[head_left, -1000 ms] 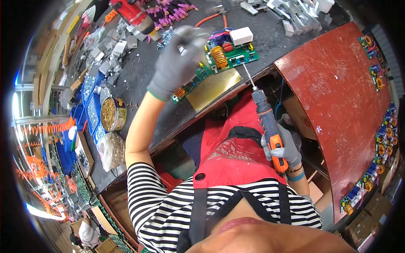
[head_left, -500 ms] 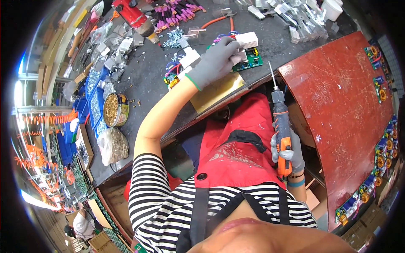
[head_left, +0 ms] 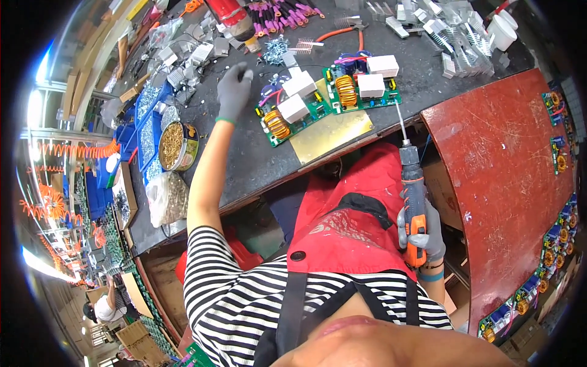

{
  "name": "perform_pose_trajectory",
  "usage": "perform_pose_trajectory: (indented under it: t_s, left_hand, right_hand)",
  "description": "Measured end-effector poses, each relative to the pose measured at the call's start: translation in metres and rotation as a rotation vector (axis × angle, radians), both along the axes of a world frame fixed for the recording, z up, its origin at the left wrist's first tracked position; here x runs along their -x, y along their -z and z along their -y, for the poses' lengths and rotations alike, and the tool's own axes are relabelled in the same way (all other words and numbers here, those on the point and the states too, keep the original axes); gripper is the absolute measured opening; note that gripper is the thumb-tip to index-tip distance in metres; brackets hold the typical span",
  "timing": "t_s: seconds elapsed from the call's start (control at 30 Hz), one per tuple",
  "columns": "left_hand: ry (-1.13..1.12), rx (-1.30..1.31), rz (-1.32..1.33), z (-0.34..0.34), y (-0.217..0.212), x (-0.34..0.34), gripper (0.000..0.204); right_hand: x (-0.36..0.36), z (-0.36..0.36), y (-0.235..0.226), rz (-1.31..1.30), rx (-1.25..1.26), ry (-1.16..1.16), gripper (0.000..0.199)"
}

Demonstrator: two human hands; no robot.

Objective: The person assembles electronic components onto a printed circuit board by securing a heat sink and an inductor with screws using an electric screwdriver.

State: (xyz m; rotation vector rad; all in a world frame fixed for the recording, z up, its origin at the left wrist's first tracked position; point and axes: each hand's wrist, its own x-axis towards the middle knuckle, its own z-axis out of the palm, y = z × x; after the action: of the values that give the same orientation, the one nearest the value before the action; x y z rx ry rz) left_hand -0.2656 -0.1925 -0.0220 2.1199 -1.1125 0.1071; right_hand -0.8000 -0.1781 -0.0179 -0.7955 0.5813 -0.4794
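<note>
My left hand [head_left: 234,92], in a grey glove, hovers over the dark bench with its fingers apart and slightly bent; nothing shows in it. To its right lie two green circuit boards, one tilted nearer [head_left: 295,109] and one farther right [head_left: 361,85]. Each bears white blocks and a copper-wound coil. A brass-coloured plate [head_left: 333,137] lies beside them at the bench edge. My right hand [head_left: 431,235], also gloved, is wrapped round the orange grip of an electric screwdriver [head_left: 414,196]. Its long bit points up, with the tip close to the right board's corner.
Blue trays of screws [head_left: 148,131], a tin of brass-coloured screws [head_left: 178,147] and a plastic bag [head_left: 166,199] stand left. A red heat gun [head_left: 231,18], pliers [head_left: 358,29] and metal heat sinks [head_left: 449,37] lie farther back. A red board [head_left: 489,183] stretches right, more circuit boards [head_left: 538,281] along its edge.
My left hand has left the right circuit board and moved left, past the nearer board. Both boards now show uncovered. My right hand still holds the screwdriver, nearly in place.
</note>
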Motion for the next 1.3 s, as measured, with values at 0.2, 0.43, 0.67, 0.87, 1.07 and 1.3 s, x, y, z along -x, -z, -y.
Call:
perform_pose_trajectory:
  t_s: [0.2, 0.43, 0.67, 0.87, 1.07, 1.3]
  left_hand:
    - [0.050, -0.229, 0.186, 0.060, 0.031, -0.061, 0.031]
    - [0.085, -0.145, -0.042, 0.049, 0.040, -0.059, 0.026]
    - [0.102, 0.121, -0.122, 0.021, 0.026, -0.029, 0.025]
    - [0.200, 0.464, -0.398, -0.001, 0.002, -0.013, 0.023]
    - [0.471, 0.659, -1.101, -0.053, -0.044, 0.076, 0.019]
    - [0.659, 0.487, -1.445, -0.069, -0.051, 0.153, 0.019]
  right_hand:
    - [-0.018, -0.001, -0.006, 0.036, 0.023, -0.099, 0.084]
    - [-0.031, -0.004, -0.009, -0.011, 0.044, -0.219, 0.081]
    - [-0.043, 0.000, -0.007, -0.045, 0.068, -0.321, 0.080]
    - [-0.054, -0.001, -0.009, -0.037, 0.061, -0.350, 0.074]
    - [-0.057, 0.012, -0.013, 0.008, 0.122, -0.515, 0.083]
    - [-0.045, 0.013, -0.008, 0.037, 0.175, -0.586, 0.092]
